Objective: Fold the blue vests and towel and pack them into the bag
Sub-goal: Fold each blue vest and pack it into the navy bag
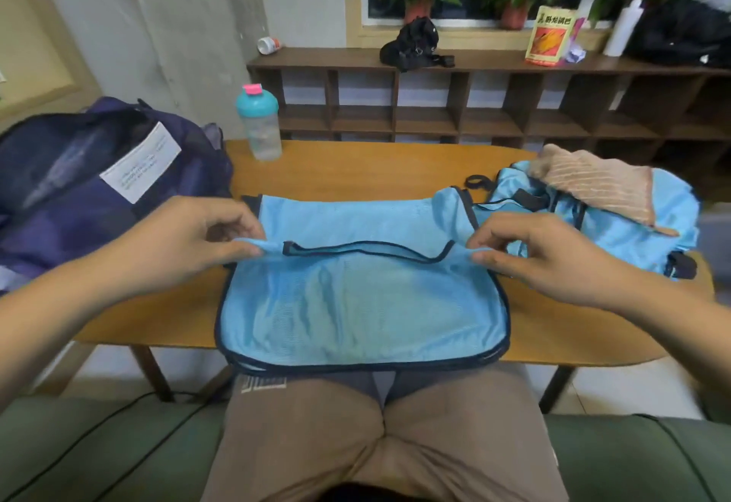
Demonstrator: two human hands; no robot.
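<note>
A light blue mesh vest (362, 303) with dark trim lies flat in the middle of the wooden table (348, 171), its near edge hanging over the table's front. My left hand (190, 240) pinches the vest's left shoulder strap. My right hand (542, 252) pinches the right shoulder strap. Both straps are lifted a little off the cloth. More blue vest fabric (633, 224) is heaped at the right, with a tan striped towel (593, 181) lying on top. A dark blue bag (79, 185) with a white label stands open at the left.
A clear shaker bottle (260, 125) with a teal lid stands at the table's back left. Behind the table runs a low brown shelf unit (474, 105) holding a black pouch, a box and a pump bottle. My knees are under the table's front edge.
</note>
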